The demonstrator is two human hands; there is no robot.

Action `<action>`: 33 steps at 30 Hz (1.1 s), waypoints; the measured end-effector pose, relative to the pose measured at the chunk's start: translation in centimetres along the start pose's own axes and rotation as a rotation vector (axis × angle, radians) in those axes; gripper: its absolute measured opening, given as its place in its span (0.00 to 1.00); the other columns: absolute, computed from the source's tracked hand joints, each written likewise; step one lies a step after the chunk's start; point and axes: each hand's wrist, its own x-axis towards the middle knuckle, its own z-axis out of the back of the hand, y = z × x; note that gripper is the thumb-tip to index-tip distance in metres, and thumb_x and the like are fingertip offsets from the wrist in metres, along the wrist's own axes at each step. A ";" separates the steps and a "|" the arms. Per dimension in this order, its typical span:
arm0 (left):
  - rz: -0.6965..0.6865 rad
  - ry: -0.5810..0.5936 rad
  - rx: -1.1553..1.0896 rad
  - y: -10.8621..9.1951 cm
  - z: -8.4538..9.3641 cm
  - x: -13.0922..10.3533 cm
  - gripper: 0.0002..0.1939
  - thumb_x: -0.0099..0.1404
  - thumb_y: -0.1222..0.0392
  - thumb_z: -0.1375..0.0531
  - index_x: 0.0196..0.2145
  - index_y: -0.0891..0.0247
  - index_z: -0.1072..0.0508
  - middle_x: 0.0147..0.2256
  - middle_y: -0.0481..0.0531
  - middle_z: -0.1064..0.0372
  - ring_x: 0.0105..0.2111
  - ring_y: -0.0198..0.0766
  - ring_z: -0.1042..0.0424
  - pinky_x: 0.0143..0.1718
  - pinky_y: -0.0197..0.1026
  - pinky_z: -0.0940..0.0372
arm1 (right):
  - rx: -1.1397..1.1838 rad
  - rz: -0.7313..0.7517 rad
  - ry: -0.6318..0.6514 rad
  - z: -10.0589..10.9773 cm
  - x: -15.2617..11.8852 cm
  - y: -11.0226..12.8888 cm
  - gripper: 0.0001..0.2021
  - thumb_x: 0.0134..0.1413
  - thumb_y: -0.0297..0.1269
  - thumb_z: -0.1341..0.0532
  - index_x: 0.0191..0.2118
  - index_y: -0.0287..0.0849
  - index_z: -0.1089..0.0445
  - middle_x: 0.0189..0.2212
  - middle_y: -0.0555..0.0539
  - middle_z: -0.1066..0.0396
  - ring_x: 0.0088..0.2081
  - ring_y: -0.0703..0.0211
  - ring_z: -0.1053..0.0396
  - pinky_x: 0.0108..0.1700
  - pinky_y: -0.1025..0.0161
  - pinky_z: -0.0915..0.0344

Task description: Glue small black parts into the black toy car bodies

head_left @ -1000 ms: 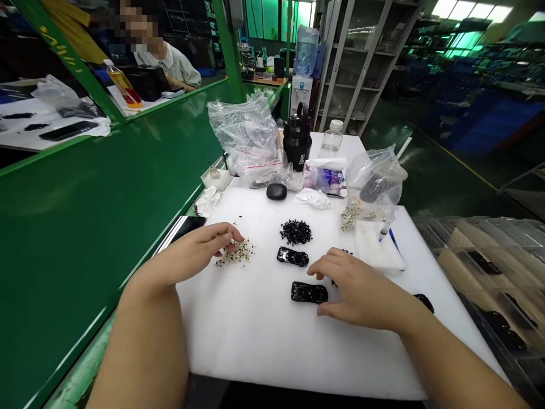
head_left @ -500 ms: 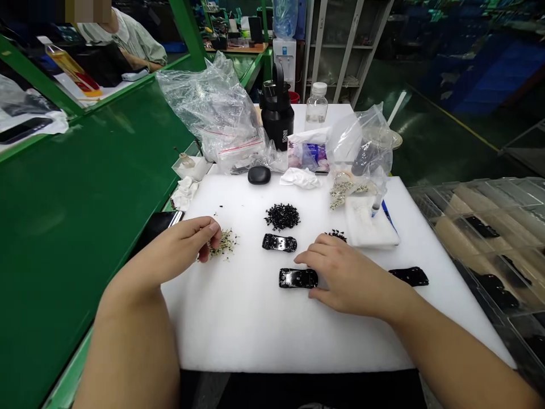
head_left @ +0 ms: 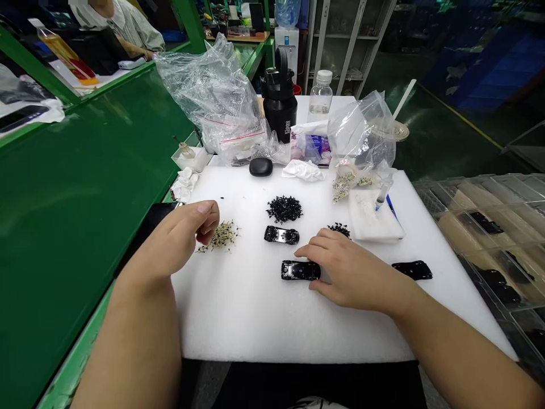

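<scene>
My left hand [head_left: 187,230] is raised by the left side of a white foam board [head_left: 238,318]. Its fingers are curled in; whatever they may hold is hidden. Beside it lies a loose pile of tiny pale, dark-tipped pieces [head_left: 225,234]. My right hand [head_left: 343,270] rests on the board with thumb and fingers spread loosely around the right end of a black toy car base [head_left: 298,270]; firm contact is not visible. A second black car base [head_left: 281,234] lies just above. Beyond it sits a heap of small black parts [head_left: 284,209].
Another black car part [head_left: 413,270] lies right of my right forearm. A smaller black heap [head_left: 339,229], a folded white cloth [head_left: 374,218] and a syringe [head_left: 383,193] are farther back. Plastic bags [head_left: 221,108] and a black bottle [head_left: 280,111] line the rear. Compartment trays [head_left: 468,238] stand right.
My left hand has turned and lifted slightly off the pale pile, its fingers curling inward and showing more of the pile. My right hand stays by the car base. The view has tilted slightly.
</scene>
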 end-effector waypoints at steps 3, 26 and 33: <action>-0.049 0.036 -0.117 0.0 -0.2 0.1 0.18 0.67 0.51 0.54 0.21 0.58 0.47 0.21 0.48 0.49 0.23 0.38 0.45 0.26 0.43 0.47 | 0.006 0.000 0.004 0.0 0.1 0.0 0.20 0.54 0.29 0.35 0.53 0.40 0.32 0.42 0.44 0.29 0.46 0.49 0.37 0.51 0.51 0.37; 0.191 0.052 -0.491 -1.8 -3.5 0.3 0.07 0.63 0.57 0.45 0.29 0.61 0.33 0.25 0.48 0.39 0.23 0.33 0.42 0.23 0.37 0.45 | -0.047 -0.042 -0.026 -0.9 0.1 0.0 0.17 0.54 0.32 0.34 0.50 0.45 0.31 0.42 0.44 0.28 0.46 0.46 0.33 0.51 0.45 0.36; 0.290 0.144 -0.773 -2.3 -4.0 0.6 0.17 0.64 0.50 0.46 0.42 0.63 0.26 0.40 0.57 0.25 0.38 0.45 0.26 0.40 0.46 0.28 | -0.033 -0.040 -0.023 -1.0 0.1 0.2 0.16 0.55 0.30 0.36 0.50 0.43 0.32 0.41 0.45 0.29 0.45 0.47 0.35 0.50 0.46 0.37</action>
